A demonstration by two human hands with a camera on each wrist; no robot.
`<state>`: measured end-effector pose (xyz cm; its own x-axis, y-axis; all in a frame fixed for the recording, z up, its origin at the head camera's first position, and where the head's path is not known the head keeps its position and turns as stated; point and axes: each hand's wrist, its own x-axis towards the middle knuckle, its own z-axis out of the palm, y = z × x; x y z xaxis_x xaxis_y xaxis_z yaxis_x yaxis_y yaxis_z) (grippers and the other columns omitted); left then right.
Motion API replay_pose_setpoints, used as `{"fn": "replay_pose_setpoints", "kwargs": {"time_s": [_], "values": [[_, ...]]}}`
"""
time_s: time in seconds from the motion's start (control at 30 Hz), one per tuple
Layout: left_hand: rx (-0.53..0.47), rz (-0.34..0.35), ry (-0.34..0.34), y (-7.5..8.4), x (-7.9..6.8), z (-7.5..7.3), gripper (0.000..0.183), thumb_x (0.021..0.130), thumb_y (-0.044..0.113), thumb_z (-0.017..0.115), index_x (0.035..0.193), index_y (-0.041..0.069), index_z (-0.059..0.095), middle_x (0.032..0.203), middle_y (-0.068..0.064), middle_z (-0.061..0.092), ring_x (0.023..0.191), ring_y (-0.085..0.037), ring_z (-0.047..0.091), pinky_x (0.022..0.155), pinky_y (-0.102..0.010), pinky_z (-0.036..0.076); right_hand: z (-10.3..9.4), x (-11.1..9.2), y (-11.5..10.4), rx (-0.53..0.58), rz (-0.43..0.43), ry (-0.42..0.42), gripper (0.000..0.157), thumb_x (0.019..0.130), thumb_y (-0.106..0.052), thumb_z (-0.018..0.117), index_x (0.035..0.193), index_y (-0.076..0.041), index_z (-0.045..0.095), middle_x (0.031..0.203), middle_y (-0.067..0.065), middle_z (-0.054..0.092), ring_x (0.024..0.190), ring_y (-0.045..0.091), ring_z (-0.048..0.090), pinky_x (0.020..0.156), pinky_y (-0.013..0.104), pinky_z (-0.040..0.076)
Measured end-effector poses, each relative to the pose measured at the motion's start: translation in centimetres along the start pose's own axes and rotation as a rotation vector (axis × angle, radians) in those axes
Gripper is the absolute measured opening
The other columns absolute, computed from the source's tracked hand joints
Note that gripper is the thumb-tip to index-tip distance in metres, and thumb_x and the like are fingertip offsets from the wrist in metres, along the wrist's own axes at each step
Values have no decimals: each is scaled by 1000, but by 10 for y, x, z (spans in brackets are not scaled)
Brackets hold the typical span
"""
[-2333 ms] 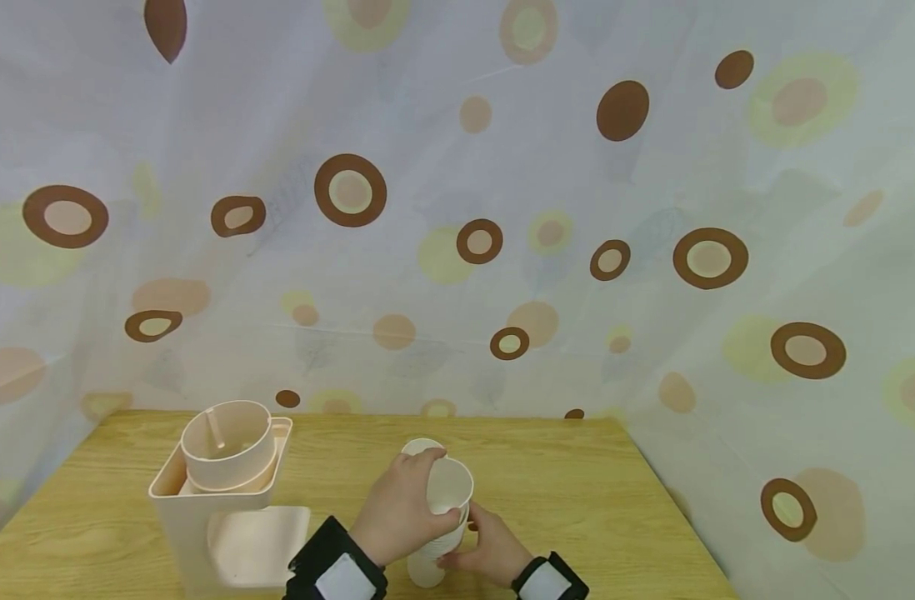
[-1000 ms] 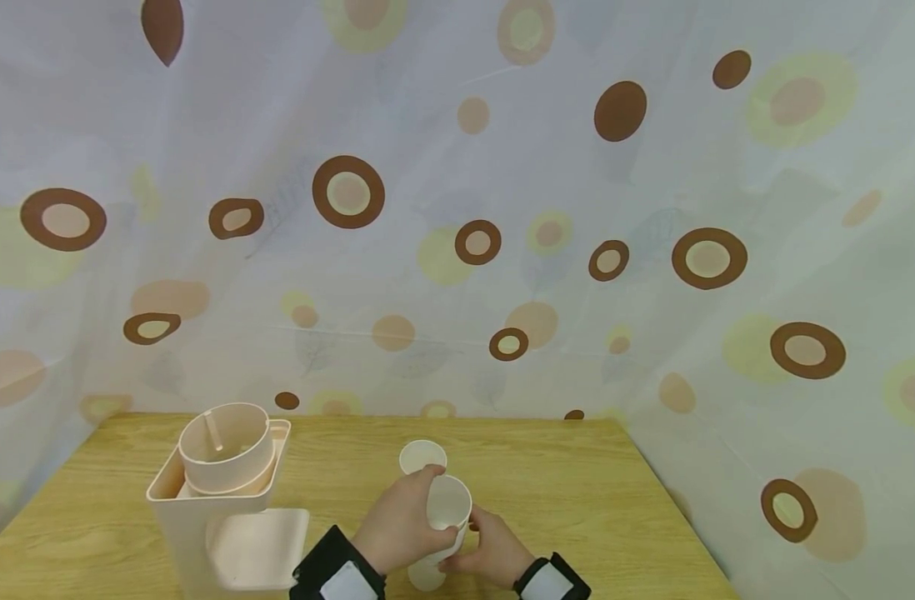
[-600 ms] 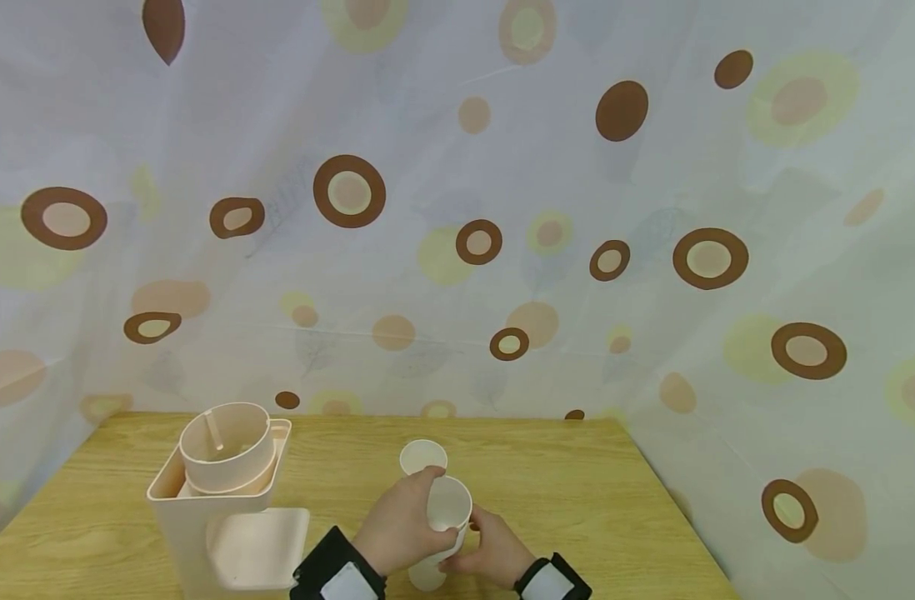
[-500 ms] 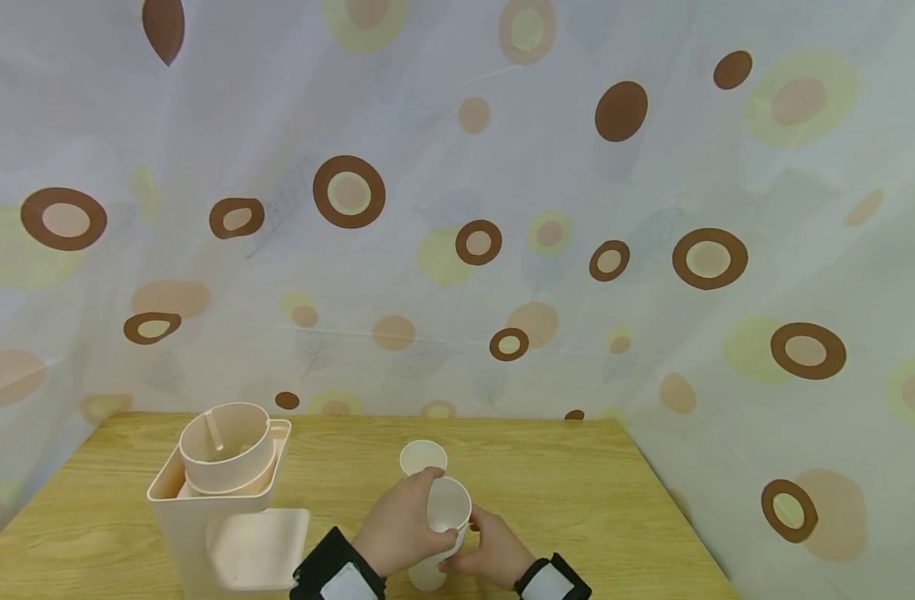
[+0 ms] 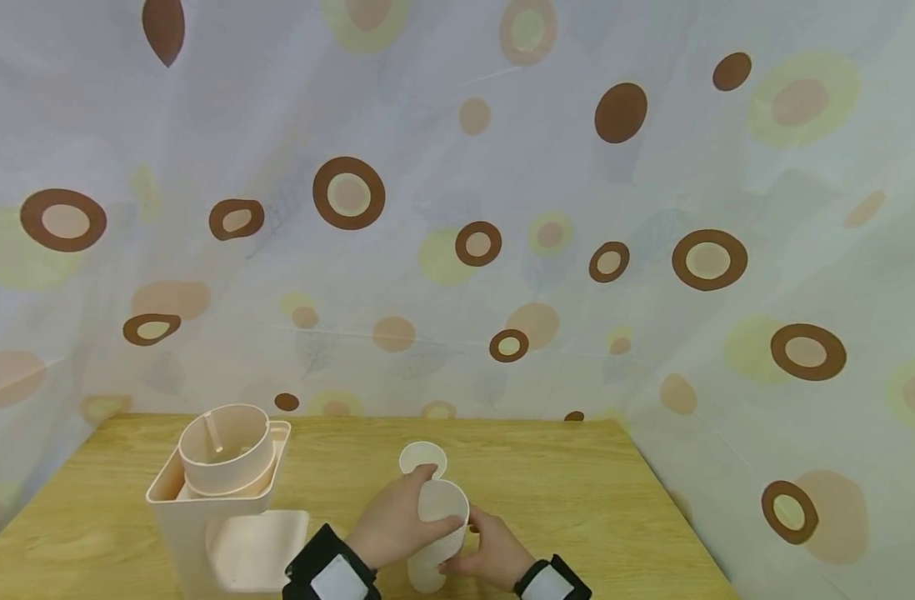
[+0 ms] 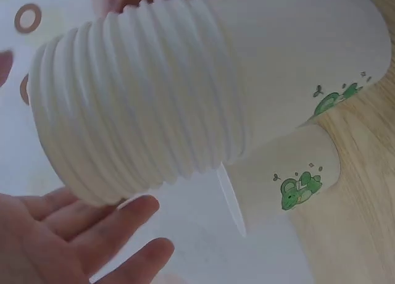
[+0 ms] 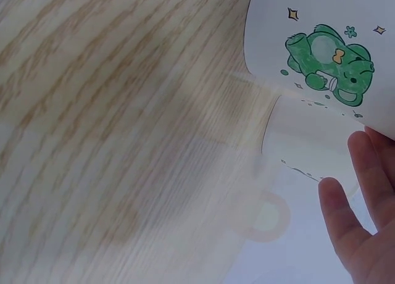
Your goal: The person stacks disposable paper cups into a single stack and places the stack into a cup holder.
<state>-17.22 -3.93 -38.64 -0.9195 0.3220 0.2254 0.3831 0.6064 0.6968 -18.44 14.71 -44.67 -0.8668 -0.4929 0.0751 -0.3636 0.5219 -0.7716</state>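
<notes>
A tall stack of nested white paper cups (image 5: 444,500) stands near the front of the table, its many rims ridged in the left wrist view. My left hand (image 5: 397,518) grips the stack around its top rims, thumb across the near side. Lower on the right side, my right hand (image 5: 497,550) holds the stack between thumb and fingers. A green bear is printed on the stack's lowest cup (image 7: 327,62). Just behind stands another white paper cup (image 5: 423,457), upright and partly hidden by my left hand; its bear print shows on this cup (image 6: 284,179) in the left wrist view.
To the left stands a pale pink rectangular container (image 5: 202,525) with a round pink cup-shaped piece (image 5: 225,450) set in its top. Beside its base lies a flat pale plate (image 5: 258,550). A wooden table (image 5: 547,467) extends to a dotted curtain (image 5: 457,167) behind and at the right.
The stack's top has come lower since the earliest frame, and its rim now tips slightly left. My left hand has shifted a little left with it; my right hand stays nearly still.
</notes>
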Motion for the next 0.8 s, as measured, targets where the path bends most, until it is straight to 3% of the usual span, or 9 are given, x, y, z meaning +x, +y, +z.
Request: {"fn": "replay_pose_setpoints", "kwargs": {"time_s": [0.13,0.23,0.3,0.37,0.47,0.63,0.8], "values": [[-14,-121,112,-15,18,-7,66,85,45,60,127,-5,52,122,-26,61,100,-35,63,82,-51,53,-1,0,1,12,8,-2,67,71,-25,77,127,2,52,120,19,64,107,29,57,86,59,44],[-25,-186,209,-34,32,-9,54,86,27,62,127,-7,53,124,-27,60,108,-40,58,90,-54,49,-1,0,1,23,9,-1,68,71,-25,78,128,2,52,121,19,63,108,30,56,87,59,43],[-24,-196,234,-48,39,-8,53,81,11,64,127,-10,51,126,-30,57,115,-44,52,94,-55,46,-1,0,1,21,10,1,69,71,-25,78,128,3,51,122,20,63,108,30,56,87,59,43],[-17,-189,226,-61,42,-4,59,72,0,66,127,-13,48,127,-33,54,117,-47,49,97,-57,44,-1,0,1,26,9,0,69,71,-25,78,128,3,52,122,20,63,108,30,56,87,59,43],[-7,-171,178,-77,43,4,72,64,-5,70,129,-16,44,130,-37,49,120,-50,45,100,-58,41,-1,-1,0,27,7,-1,68,71,-25,78,127,3,52,122,20,63,109,30,56,87,58,44],[-13,-122,122,-89,43,15,87,60,6,81,134,-14,40,136,-38,43,124,-52,38,103,-61,35,0,-1,-1,39,-1,-6,69,72,-25,77,129,3,51,123,21,62,111,31,55,88,58,43],[14,-83,132,-90,47,23,92,58,19,84,133,-12,41,135,-36,46,123,-52,41,99,-63,38,1,-1,0,35,-14,2,68,71,-24,78,128,3,52,123,20,63,111,27,55,87,57,43]]}}
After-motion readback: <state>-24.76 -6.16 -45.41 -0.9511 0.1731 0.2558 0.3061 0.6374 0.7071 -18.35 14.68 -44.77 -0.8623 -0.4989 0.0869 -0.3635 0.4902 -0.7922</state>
